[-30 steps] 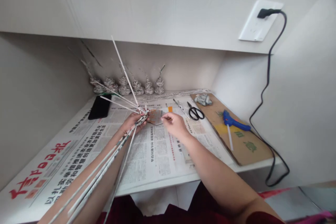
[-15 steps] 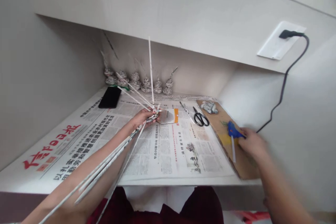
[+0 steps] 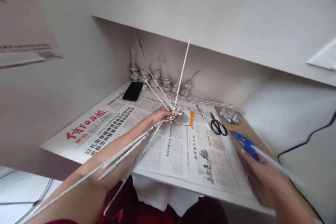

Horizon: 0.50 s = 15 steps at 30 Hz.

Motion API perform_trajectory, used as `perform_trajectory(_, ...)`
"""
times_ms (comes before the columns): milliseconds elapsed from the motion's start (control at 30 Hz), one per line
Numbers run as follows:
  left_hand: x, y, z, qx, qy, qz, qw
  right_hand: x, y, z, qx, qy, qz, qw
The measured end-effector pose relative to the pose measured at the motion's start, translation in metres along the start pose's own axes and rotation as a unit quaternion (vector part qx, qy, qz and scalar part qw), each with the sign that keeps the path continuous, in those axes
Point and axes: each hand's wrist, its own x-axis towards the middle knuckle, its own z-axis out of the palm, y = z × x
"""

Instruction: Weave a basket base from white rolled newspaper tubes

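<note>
My left hand [image 3: 160, 114] is closed around a small woven piece of rolled paper strips [image 3: 173, 114] above the newspaper. Long paper strips fan out from it, some upward and some back along my forearm. Beside these fingers lies a flat card with an orange edge [image 3: 191, 118]. On the right, my right hand [image 3: 265, 169] grips a blue glue gun [image 3: 244, 144], its nozzle pointing left toward the table. A whitish glue stick [image 3: 273, 161] sticks out of its back, blurred by motion.
Newspaper [image 3: 168, 154] covers the white table. Black scissors [image 3: 218, 126], a crumpled paper wad [image 3: 229, 116] and cardboard [image 3: 252, 136] are at right. A black phone [image 3: 132, 91] and several gourd-shaped woven pieces [image 3: 166, 83] stand toward the back. A black cord [image 3: 307, 142] runs at right.
My right hand has lifted the glue gun off the cardboard and turned it, nozzle leftward. The head view has swung, so the scene sits further right. My left hand keeps its hold.
</note>
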Motion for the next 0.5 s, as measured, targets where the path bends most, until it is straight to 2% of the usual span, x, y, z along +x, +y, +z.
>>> perform_trajectory(67, -0.001, 0.000, 0.002, 0.009, -0.048, 0.002, 0.999, -0.019, -0.016, 0.006, 0.157, -0.094, 0.020, 0.983)
perform_trajectory(167, -0.006, 0.000, 0.007, 0.033, -0.100, -0.009, 0.994, -0.044, -0.041, 0.008, 0.234, -0.158, -0.030, 0.959)
perform_trajectory(267, -0.011, 0.000, 0.013, 0.064, -0.119, -0.023, 0.991, -0.058, -0.068, 0.005, 0.170, -0.182, -0.083, 0.965)
perform_trajectory(367, -0.013, -0.003, 0.016, 0.081, -0.123, -0.037, 0.988, -0.066, -0.091, 0.007, 0.107, -0.193, -0.109, 0.969)
perform_trajectory(500, -0.012, -0.005, 0.016, 0.093, -0.130, -0.051, 0.986, -0.071, -0.107, 0.018, 0.080, -0.177, -0.149, 0.970)
